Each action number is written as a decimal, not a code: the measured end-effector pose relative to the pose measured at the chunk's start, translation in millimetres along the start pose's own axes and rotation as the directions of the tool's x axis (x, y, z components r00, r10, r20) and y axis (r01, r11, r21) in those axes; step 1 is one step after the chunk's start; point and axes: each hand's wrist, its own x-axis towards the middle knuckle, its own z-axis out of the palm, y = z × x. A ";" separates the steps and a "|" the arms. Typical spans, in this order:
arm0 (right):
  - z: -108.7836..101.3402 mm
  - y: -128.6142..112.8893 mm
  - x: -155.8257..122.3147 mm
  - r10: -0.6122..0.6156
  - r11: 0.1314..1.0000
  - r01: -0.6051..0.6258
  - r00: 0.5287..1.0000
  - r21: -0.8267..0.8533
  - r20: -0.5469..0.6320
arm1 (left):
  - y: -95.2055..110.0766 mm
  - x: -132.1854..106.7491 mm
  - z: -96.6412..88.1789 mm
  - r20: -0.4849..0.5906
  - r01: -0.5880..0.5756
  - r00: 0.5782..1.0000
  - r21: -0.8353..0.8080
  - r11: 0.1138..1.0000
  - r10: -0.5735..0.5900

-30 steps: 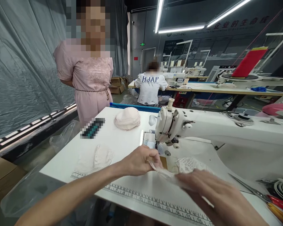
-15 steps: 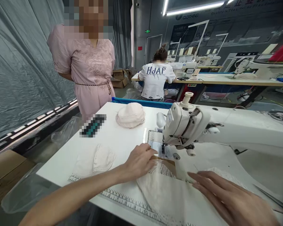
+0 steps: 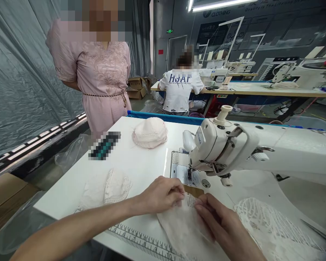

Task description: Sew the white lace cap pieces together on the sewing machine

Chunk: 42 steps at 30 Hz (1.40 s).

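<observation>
Between my hands, a white lace-edged fabric piece [image 3: 183, 228] hangs over the front part of the sewing table. My left hand [image 3: 163, 195] pinches its upper left corner, just in front of the sewing machine's needle area. Fingers of my right hand [image 3: 216, 217] are closed on the lace edge at the piece's right side. The white sewing machine [image 3: 220, 145] stands just beyond, with its presser foot [image 3: 189, 174] over the metal plate and no fabric beneath it. To the right of my right hand lies another white lace piece [image 3: 271, 224].
A stack of white fabric pieces [image 3: 150, 133] sits at the table's back; more pieces [image 3: 116, 186] lie at left. A ruler strip [image 3: 141, 241] runs along the front edge. Scissors [image 3: 317, 232] lie at right. One person [image 3: 103, 72] stands beyond the table; another [image 3: 181, 88] sits farther back.
My right hand has moved left from the table and closed on the fabric's lace edge. The lace piece at right is now uncovered. My left hand has shifted slightly toward me.
</observation>
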 end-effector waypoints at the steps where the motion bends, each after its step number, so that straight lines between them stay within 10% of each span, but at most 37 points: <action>1: 2.7 0.0 -0.3 0.026 1.000 -0.026 1.000 0.017 -0.013 | 0.3 1.4 -0.6 0.012 0.041 0.999 0.042 0.998 -0.041; 6: 16.5 10.4 0.3 0.020 0.988 -0.042 0.989 -0.151 -0.146 | -9.1 15.7 4.6 -0.023 0.145 0.989 0.336 0.931 -0.145; 17: -4.3 38.8 10.3 -0.270 0.912 0.261 0.963 -0.316 0.013 | -8.3 27.4 14.6 -0.033 0.213 0.968 0.631 0.746 -0.248; 27: -1.9 41.4 12.0 -0.403 0.801 0.358 0.915 -0.479 0.011 | -9.4 32.2 16.5 -0.027 0.225 0.960 0.673 0.705 -0.280; 31: -0.7 40.2 10.7 -0.449 0.711 0.371 0.893 -0.598 0.020 | -20.8 27.4 21.5 -0.076 0.045 0.997 0.725 0.687 0.015; 35: -1.2 41.9 6.1 -0.497 0.573 0.352 0.867 -0.740 0.027 | -36.3 20.4 26.2 0.008 -0.306 0.875 0.784 0.540 0.484; 42: -15.2 59.2 7.8 -0.465 0.457 0.339 0.879 -0.822 0.104 | -41.1 27.0 28.4 -0.020 -0.297 0.851 0.807 0.511 0.525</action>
